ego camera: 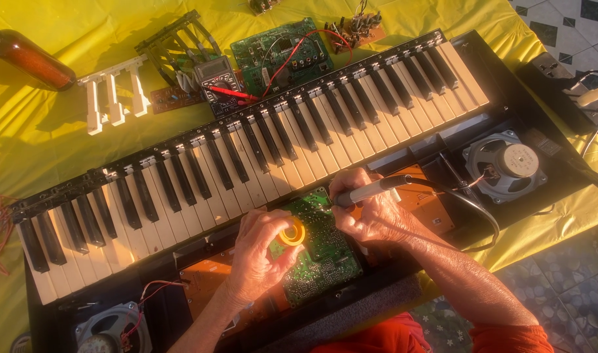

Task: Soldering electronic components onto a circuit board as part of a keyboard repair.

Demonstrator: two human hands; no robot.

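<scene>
A small yellow spool point(292, 233) is pinched between the fingers of the left hand point(259, 255) just above a green circuit board point(325, 252), which is seated in the opened keyboard case point(508, 85). A soldering iron point(367, 191) is clasped in the right hand point(371, 212), its grey cable looped to the right. Round speakers point(506, 163) are set at both ends. Beyond the keys point(246, 163), a multimeter point(220, 82), a second green board point(282, 52) and loose white keys point(112, 98) are laid on the yellow cloth point(37, 137).
</scene>
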